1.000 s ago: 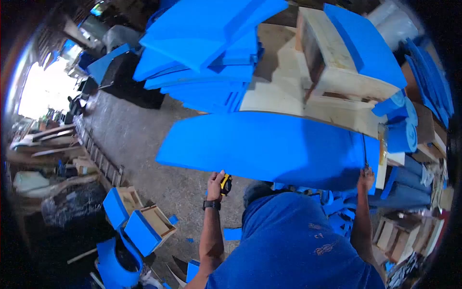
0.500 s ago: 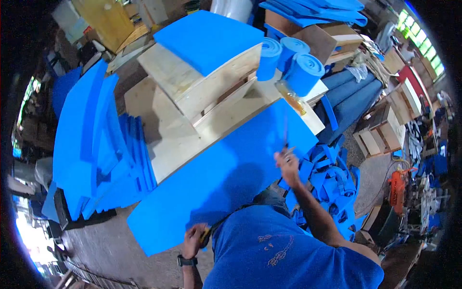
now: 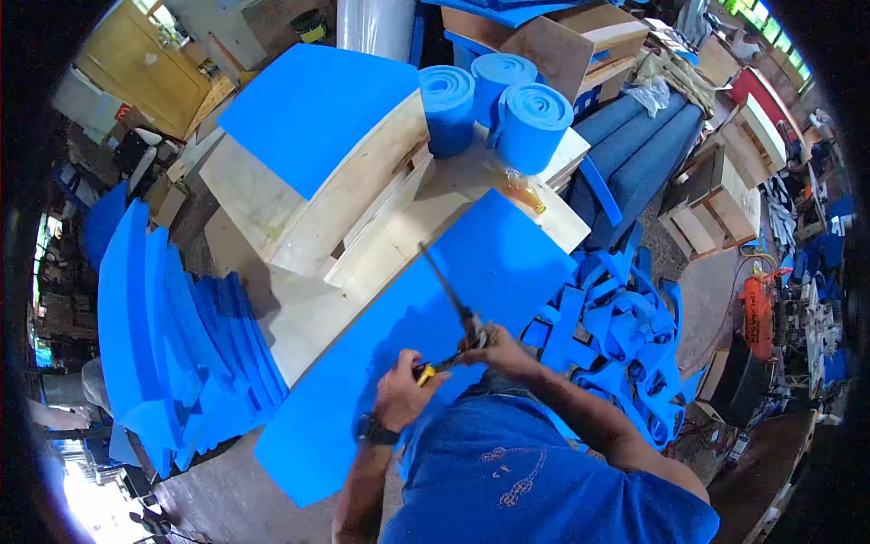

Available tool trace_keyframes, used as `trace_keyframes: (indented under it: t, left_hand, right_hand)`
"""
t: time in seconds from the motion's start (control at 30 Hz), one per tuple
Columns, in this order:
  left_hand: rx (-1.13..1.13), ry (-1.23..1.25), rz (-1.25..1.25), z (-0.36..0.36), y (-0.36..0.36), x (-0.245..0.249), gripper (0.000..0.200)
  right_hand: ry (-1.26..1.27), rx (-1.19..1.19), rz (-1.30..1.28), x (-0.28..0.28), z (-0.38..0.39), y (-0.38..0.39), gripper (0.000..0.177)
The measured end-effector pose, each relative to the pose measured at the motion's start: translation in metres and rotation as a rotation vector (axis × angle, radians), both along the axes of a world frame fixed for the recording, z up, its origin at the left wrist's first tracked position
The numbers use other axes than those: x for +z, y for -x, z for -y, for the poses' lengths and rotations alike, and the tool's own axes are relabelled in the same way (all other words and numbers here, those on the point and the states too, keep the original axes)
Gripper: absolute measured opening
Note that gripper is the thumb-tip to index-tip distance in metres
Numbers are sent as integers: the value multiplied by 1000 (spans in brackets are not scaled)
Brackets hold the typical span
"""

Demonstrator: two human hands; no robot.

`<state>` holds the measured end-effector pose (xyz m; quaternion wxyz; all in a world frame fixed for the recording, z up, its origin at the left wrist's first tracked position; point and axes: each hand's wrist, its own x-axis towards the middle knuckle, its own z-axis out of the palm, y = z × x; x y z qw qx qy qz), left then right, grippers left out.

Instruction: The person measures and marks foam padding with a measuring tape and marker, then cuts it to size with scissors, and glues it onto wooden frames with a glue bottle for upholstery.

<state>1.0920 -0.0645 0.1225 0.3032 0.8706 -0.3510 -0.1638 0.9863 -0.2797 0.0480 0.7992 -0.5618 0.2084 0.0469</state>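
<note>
Blue foam makes a long, flat sheet (image 3: pixel 390 335), and it lies across the pale wood worktop (image 3: pixel 313 313), with its left end sticking out over the floor (image 3: pixel 213 494). The left hand (image 3: pixel 403 394) is over the sheet, near the person's shirt (image 3: pixel 544 480), its fingers bent around a yellow and black tape measure (image 3: pixel 424 373). The right hand (image 3: pixel 497 349) is just beside it, with its fingers wrapped around a long, thin, dark tool (image 3: pixel 447 286). The tool points away across the sheet; whether its tip touches the foam is hard to tell. This looks like a step of handling the two tools close together. The next move seems to call for a steady sheet and left fingers well away from the thin tool. Past the sheet stands a wooden box (image 3: pixel 362 179) with a blue piece (image 3: pixel 317 118) on top. Blue rolls (image 3: pixel 535 136) stand to its right. Blue strips (image 3: pixel 625 331) lie heaped on the right, and curved blue pieces (image 3: pixel 168 335) are stacked on the left.
</note>
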Motion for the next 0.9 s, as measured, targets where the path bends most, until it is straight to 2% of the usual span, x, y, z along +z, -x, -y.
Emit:
trace_keyframes:
  t: [0.1, 0.17, 0.2, 0.23, 0.33, 0.43, 0.5, 0.57, 0.63, 0.73, 0.83, 0.9]
  left_hand:
    - [114, -118, -74, -61, -24, -13, 42]
    - [154, -115, -38, -113, -44, -16, 32]
    - [192, -155, -69, -137, -54, -18, 28]
    - [232, -191, -100, -153, -63, -20, 24]
    - [250, -272, -98, -164, -85, -30, 24]
    - [227, -255, -43, -142, -104, -60, 26]
    - [228, -263, -51, -114, -117, -66, 26]
    - [246, -303, -115, -84, -131, -64, 26]
    - [248, -319, -107, -71, -143, -72, 27]
    - [245, -291, -127, -67, -156, -75, 27]
    - [257, -313, -79, -70, -159, -80, 26]
    - [272, -358, -101, -71, -159, -78, 30]
  right_hand:
    - [154, -183, 68, 0, 83, -17, 26]
    - [236, -361, 158, 5, 154, -27, 29]
    - [208, -496, 134, 3, 186, -31, 39]
    - [429, -535, 39, 10, 214, -37, 42]
    - [701, -614, -124, 38, 241, -21, 35]
    - [640, -564, -100, 50, 199, 11, 35]
    - [635, -590, -50, 26, 146, 27, 31]
    - [709, -501, -52, 11, 95, 49, 24]
    - [589, -432, -86, -14, 53, 74, 19]
    - [546, -295, -190, -1, 13, 91, 18]
    - [607, -149, -239, -26, 8, 111, 21]
    - [812, -125, -201, -3, 7, 97, 26]
